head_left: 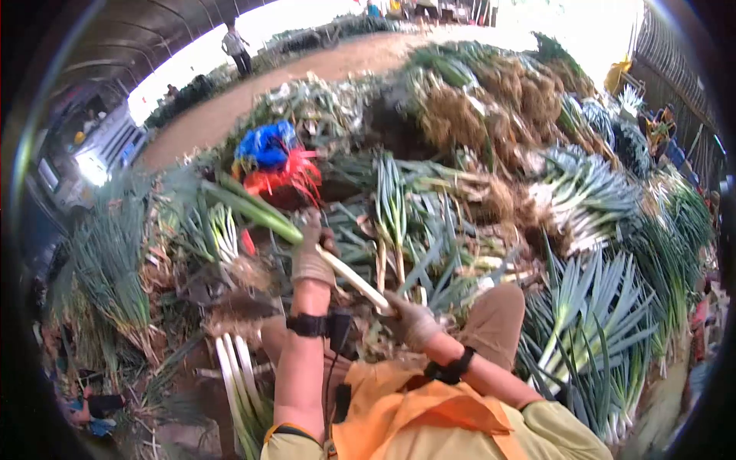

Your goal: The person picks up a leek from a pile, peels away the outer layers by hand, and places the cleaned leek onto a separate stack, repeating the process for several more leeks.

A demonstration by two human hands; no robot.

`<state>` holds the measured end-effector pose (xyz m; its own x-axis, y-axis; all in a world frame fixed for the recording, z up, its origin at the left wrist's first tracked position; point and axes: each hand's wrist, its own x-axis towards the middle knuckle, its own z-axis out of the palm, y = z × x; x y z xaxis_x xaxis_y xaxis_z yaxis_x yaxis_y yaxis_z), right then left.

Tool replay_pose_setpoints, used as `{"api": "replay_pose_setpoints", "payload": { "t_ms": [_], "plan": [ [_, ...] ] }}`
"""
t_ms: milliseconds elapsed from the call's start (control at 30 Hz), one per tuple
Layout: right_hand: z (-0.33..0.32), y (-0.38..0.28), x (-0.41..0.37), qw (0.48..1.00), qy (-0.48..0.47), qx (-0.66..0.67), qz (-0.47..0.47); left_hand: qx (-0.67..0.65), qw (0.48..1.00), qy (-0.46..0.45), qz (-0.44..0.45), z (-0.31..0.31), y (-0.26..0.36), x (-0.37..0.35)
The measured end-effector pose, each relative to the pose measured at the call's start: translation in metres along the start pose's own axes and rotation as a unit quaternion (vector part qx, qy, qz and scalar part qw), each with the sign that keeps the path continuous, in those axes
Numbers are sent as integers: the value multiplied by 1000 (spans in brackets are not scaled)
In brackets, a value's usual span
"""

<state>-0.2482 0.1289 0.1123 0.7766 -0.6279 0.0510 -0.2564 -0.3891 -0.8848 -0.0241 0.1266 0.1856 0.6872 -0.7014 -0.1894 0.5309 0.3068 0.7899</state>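
Note:
A long leek [353, 278] slants across the middle of the view, green leaves up to the left and white stem down to the right. My gloved left hand [313, 253] is closed round it where the green turns to white. Lower down, my gloved right hand [412, 320] grips the white root end, whose tip is hidden by the fingers. Beneath and beyond both hands lie loose leeks and torn leaves [433, 230]. Several white-stemmed leeks [236, 368] lie to the left of my left forearm.
A blue plastic bag [266, 144] and red strips [287, 178] lie ahead. Untrimmed leeks with brown roots [452, 115] are piled at the upper right. Leek bundles [586, 195] lie at the right, more [111, 253] at the left. A person [235, 50] stands far back near a vehicle [107, 149].

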Motion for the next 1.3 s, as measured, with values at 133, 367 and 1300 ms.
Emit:
{"api": "replay_pose_setpoints", "payload": {
  "t_ms": [133,367,1300],
  "plan": [
    [-20,-26,-17,880,-215,389,167,-213,961,-168,-60,8,14,-33],
    [-9,5,-21,957,9,275,87,-201,961,-169,-87,0,-28,-14],
    [-22,4,-12,993,102,51,21,133,989,18,55,27,-58,-17]
  ]
}}
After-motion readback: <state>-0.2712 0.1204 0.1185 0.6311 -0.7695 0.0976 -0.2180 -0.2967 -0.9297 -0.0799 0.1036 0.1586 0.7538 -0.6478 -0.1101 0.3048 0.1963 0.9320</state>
